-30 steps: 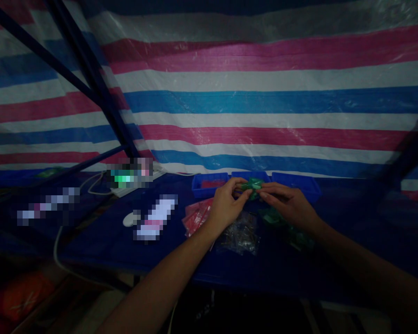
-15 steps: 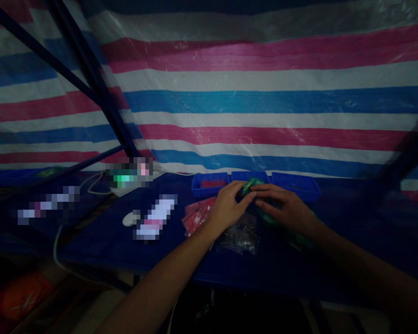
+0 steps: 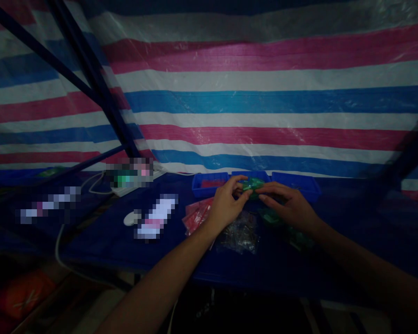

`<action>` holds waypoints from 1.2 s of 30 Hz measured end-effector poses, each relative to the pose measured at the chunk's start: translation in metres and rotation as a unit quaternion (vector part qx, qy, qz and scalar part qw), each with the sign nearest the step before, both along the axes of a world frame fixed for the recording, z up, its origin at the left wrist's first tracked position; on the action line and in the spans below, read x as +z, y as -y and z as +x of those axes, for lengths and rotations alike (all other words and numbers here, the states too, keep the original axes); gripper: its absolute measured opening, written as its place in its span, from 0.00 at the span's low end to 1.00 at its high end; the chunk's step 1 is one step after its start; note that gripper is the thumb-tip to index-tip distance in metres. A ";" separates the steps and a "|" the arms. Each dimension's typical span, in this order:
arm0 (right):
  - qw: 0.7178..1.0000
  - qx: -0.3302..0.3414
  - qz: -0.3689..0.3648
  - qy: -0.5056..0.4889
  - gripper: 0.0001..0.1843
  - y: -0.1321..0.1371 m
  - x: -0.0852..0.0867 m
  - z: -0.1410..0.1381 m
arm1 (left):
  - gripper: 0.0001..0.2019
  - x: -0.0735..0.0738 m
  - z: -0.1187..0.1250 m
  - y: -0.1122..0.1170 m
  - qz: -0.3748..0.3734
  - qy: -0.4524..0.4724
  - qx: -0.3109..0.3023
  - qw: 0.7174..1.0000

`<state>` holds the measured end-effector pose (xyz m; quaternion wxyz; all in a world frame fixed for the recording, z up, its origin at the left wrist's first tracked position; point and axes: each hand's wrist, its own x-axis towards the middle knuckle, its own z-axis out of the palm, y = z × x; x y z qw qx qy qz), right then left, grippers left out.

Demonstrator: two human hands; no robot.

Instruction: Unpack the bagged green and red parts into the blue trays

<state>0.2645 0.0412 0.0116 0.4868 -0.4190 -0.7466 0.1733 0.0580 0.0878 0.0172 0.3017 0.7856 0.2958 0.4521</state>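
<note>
My left hand (image 3: 228, 200) is closed, its thumb and fingers pinching a shiny green plastic packet (image 3: 252, 183) by its left side. From the other side, the fingertips of my right hand (image 3: 288, 202) press together on the packet's right edge. The packet hangs in front of the middle blue tray (image 3: 262, 175). Under my left hand lie red packets (image 3: 197, 215), fanned out, and a pile of clear packets (image 3: 239, 233) with dark contents too dim to make out. More green packets (image 3: 271, 216) rest on the table below my right hand, partly covered by it.
A left blue tray (image 3: 198, 185) holds something red; a right blue tray (image 3: 299, 185) stands beside the middle one. To the left are a blurred-out phone-like object (image 3: 157, 215), a white round object (image 3: 131, 218) and a white power strip (image 3: 120, 190) with cables. Striped sheeting (image 3: 264, 102) hangs behind.
The green packet now shows more broadly between my hands, spread flatter than before. My left hand has shifted slightly left, my right hand slightly right.
</note>
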 end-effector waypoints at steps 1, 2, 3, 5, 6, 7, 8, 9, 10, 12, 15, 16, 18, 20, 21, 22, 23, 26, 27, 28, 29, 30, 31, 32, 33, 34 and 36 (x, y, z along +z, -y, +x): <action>1.000 -0.003 -0.003 -0.009 0.12 0.000 0.000 0.000 | 0.18 0.000 0.000 -0.001 -0.002 0.001 0.003 1.000; 1.000 -0.008 -0.006 -0.018 0.12 0.000 0.000 -0.001 | 0.18 0.000 0.000 -0.001 -0.001 0.001 0.009 1.000; 0.999 -0.016 -0.009 -0.027 0.12 0.000 0.000 -0.001 | 0.18 0.000 0.000 -0.002 0.002 0.000 0.017 1.000; 0.998 -0.038 -0.012 -0.045 0.12 0.000 0.000 0.000 | 0.18 0.000 0.000 -0.004 0.016 0.002 0.037 0.999; 0.997 -0.049 -0.011 -0.054 0.13 -0.001 0.000 0.001 | 0.17 0.000 0.000 -0.004 0.024 0.003 0.048 0.999; 0.996 -0.058 -0.009 -0.062 0.13 -0.001 0.000 0.002 | 0.17 0.000 0.000 -0.004 0.033 0.000 0.056 0.998; 0.995 -0.066 -0.007 -0.070 0.14 -0.002 0.000 0.003 | 0.16 -0.001 0.000 -0.004 0.042 -0.009 0.061 0.997; 0.994 -0.073 -0.004 -0.076 0.15 -0.003 -0.001 0.004 | 0.15 -0.001 0.000 -0.004 0.053 -0.025 0.063 0.996; 0.994 -0.080 -0.002 -0.081 0.16 -0.004 -0.002 0.004 | 0.13 -0.002 0.000 -0.003 0.066 -0.047 0.061 0.995; 0.992 -0.091 0.005 -0.086 0.19 -0.005 -0.004 0.005 | 0.11 -0.003 0.000 -0.001 0.096 -0.103 0.039 0.989; 0.991 -0.102 0.024 -0.081 0.22 -0.007 -0.006 0.006 | 0.13 -0.007 0.000 0.003 0.139 -0.170 -0.022 0.975; 0.991 -0.107 0.034 -0.071 0.24 -0.007 -0.007 0.006 | 0.14 -0.009 0.000 0.004 0.148 -0.186 -0.042 0.970; 0.990 -0.122 0.057 -0.037 0.26 -0.008 -0.007 0.008 | 0.17 -0.011 0.000 0.005 0.157 -0.212 -0.064 0.962; 0.986 -0.146 0.083 0.012 0.29 -0.010 -0.007 0.010 | 0.20 -0.014 -0.001 0.005 0.156 -0.237 -0.070 0.956; 0.982 -0.158 0.095 0.038 0.31 -0.011 -0.006 0.011 | 0.21 -0.015 -0.001 0.005 0.155 -0.248 -0.073 0.954; 0.978 -0.169 0.106 0.062 0.33 -0.012 -0.006 0.012 | 0.21 -0.015 -0.002 0.004 0.154 -0.258 -0.075 0.951; 0.974 -0.175 0.115 0.083 0.34 -0.013 -0.006 0.013 | 0.21 -0.016 -0.002 0.003 0.155 -0.266 -0.078 0.948; 0.970 -0.171 0.123 0.118 0.39 -0.016 -0.008 0.014 | 0.19 -0.018 -0.003 0.001 0.157 -0.279 -0.082 0.944; 0.971 -0.162 0.121 0.125 0.41 -0.017 -0.009 0.014 | 0.18 -0.019 -0.003 0.000 0.158 -0.281 -0.080 0.943; 0.973 -0.148 0.117 0.135 0.43 -0.018 -0.011 0.014 | 0.18 -0.019 -0.003 -0.001 0.159 -0.282 -0.078 0.943; 0.975 -0.127 0.109 0.148 0.44 -0.019 -0.013 0.014 | 0.17 -0.020 -0.003 -0.001 0.159 -0.282 -0.075 0.943; 0.976 -0.103 0.102 0.165 0.43 -0.020 -0.016 0.014 | 0.16 -0.020 -0.003 -0.002 0.160 -0.283 -0.072 0.943; 0.975 -0.077 0.096 0.185 0.40 -0.021 -0.018 0.014 | 0.15 -0.020 -0.003 -0.002 0.159 -0.285 -0.072 0.942; 0.973 -0.055 0.091 0.205 0.36 -0.021 -0.020 0.014 | 0.14 -0.021 -0.003 -0.003 0.159 -0.287 -0.072 0.942; 0.970 -0.041 0.087 0.222 0.31 -0.022 -0.022 0.015 | 0.13 -0.021 -0.003 -0.003 0.158 -0.290 -0.073 0.941; 0.968 -0.036 0.083 0.235 0.28 -0.022 -0.024 0.015 | 0.13 -0.021 -0.003 -0.004 0.158 -0.293 -0.073 0.940; 0.965 -0.045 0.075 0.246 0.24 -0.022 -0.025 0.016 | 0.13 -0.021 -0.003 -0.005 0.157 -0.299 -0.071 0.939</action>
